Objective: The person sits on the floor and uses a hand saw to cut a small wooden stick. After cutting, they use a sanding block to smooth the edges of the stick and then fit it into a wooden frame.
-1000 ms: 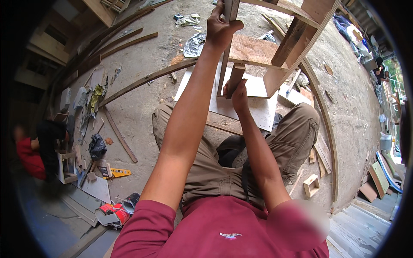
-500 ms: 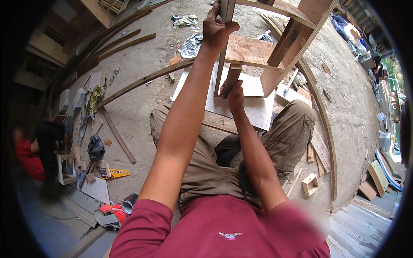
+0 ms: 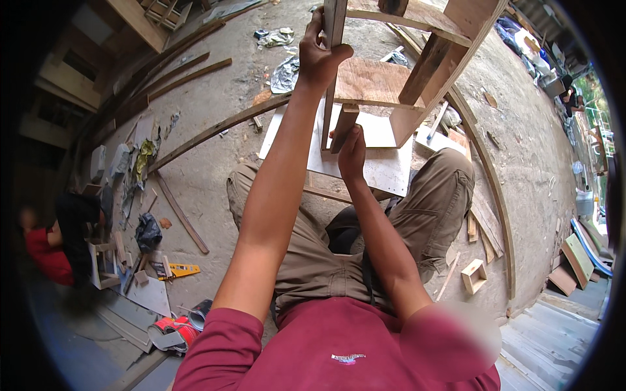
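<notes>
An open wooden shelf unit [image 3: 372,79] stands in front of me at the top of the view, its upper end cut off by the picture's edge. My left hand [image 3: 321,60] is closed round its left upright board, thumb sticking out to the right. Lower down, my right hand [image 3: 352,153] grips a short wood block [image 3: 344,127], held upright just under the plywood shelf and close beside the left upright. Whether the block touches the upright I cannot tell. The fingers behind the block are partly hidden. A white board [image 3: 381,171] lies beneath the unit, between my knees.
A long wooden strip [image 3: 222,130] lies at the left, another [image 3: 492,195] at the right. A yellow handsaw [image 3: 181,270] and red cans [image 3: 173,333] are at lower left. A small wooden box [image 3: 474,277] sits by my right knee. Another person [image 3: 49,254] is at far left.
The shelf unit, both hands and the block appear slightly lower and further left in the picture, as the whole view shifts a little. Both grips stay the same.
</notes>
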`<state>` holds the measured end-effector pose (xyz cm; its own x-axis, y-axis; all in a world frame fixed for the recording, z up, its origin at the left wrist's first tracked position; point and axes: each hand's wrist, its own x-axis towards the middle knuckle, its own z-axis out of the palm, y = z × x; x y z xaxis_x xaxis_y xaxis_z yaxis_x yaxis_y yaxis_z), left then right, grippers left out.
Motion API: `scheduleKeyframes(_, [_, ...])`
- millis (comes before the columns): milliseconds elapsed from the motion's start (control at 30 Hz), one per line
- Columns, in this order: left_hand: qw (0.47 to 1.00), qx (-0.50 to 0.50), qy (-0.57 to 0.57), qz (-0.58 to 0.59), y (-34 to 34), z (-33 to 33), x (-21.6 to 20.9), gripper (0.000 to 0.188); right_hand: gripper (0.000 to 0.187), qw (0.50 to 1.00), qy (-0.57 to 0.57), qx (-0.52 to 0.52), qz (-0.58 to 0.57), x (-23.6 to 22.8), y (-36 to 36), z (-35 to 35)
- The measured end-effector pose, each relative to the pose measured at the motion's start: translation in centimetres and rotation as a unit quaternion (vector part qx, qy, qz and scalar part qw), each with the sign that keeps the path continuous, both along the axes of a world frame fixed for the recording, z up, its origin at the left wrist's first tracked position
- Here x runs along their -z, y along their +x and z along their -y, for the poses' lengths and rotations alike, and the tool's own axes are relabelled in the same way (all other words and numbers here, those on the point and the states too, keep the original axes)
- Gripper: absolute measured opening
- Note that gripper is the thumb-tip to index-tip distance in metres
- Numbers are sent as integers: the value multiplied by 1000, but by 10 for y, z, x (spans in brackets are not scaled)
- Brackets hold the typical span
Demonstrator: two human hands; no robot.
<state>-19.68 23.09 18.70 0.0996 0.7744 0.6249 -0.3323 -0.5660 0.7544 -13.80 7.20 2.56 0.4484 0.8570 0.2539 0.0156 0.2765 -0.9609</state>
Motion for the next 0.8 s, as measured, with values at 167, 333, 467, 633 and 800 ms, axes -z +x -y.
scheduleKeyframes(167, [1000,5,-3,-2,-3,15,-8,96,40,995,-34,51,75,-3,-1,7])
scheduleKeyframes(333, [1000,19,-1,-5,-3,21,-9,96,34,992,29,64,106,-4,-9,6])
scheduleKeyframes(467, [1000,-6,13,-22,-7,22,-7,95,30,989,38,52,131,-14,-10,8])
scheduleKeyframes(633, [1000,-3,12,-18,-4,20,-9,95,32,991,15,54,122,-1,-3,6])
scheduleKeyframes(800, [1000,14,-5,-9,-4,17,-8,96,34,995,-10,46,86,0,-5,9])
